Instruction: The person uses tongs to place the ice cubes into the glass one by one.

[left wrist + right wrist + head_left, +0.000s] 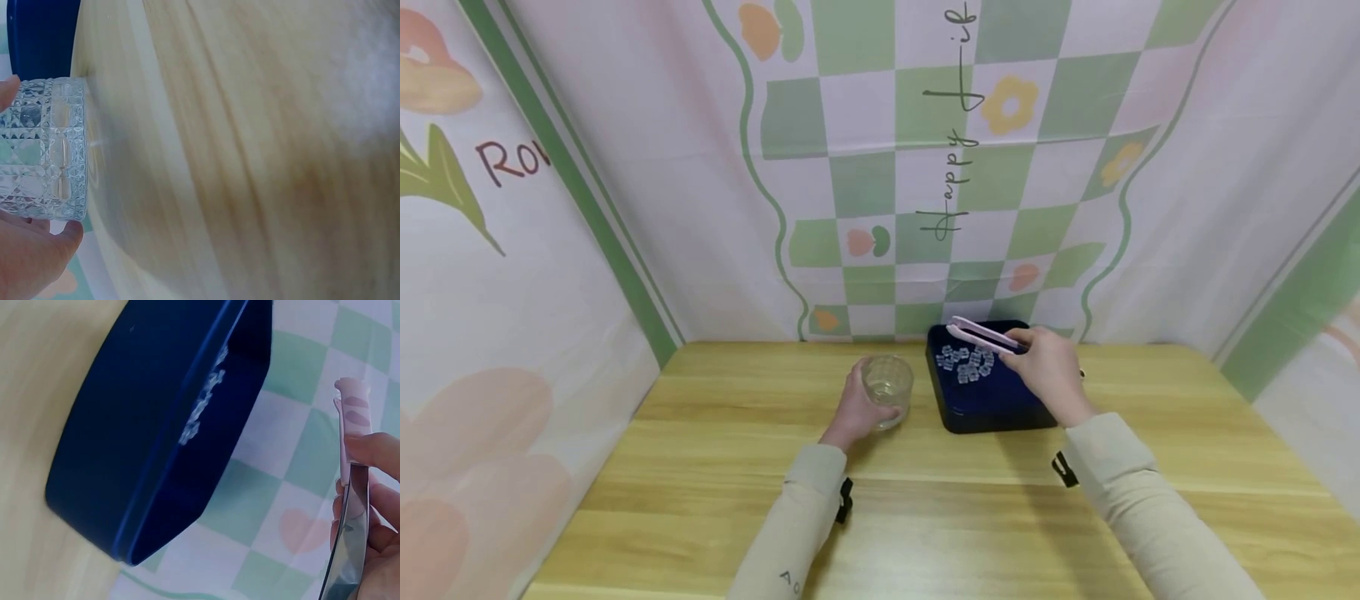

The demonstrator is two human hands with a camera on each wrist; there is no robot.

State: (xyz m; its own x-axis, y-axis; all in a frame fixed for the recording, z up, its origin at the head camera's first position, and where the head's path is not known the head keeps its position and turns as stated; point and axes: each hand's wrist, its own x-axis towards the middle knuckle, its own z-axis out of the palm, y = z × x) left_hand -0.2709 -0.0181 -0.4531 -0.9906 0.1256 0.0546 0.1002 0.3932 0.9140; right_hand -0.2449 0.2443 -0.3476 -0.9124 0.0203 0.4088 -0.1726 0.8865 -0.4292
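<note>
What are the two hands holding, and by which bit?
The left hand holds a clear, round, patterned glass cup by its sides. The right hand pinches slim pink-and-silver tongs near where pink meets silver.

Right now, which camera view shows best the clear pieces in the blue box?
The head view: it looks into the blue box, showing the clear pieces spread out. Right wrist shows some side-on; left wrist, none.

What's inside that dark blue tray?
Small clear pieces lie in the left part of the dark blue tray. The right hand and pink tongs hide part of it; whatever sits behind them can't be seen.
</note>
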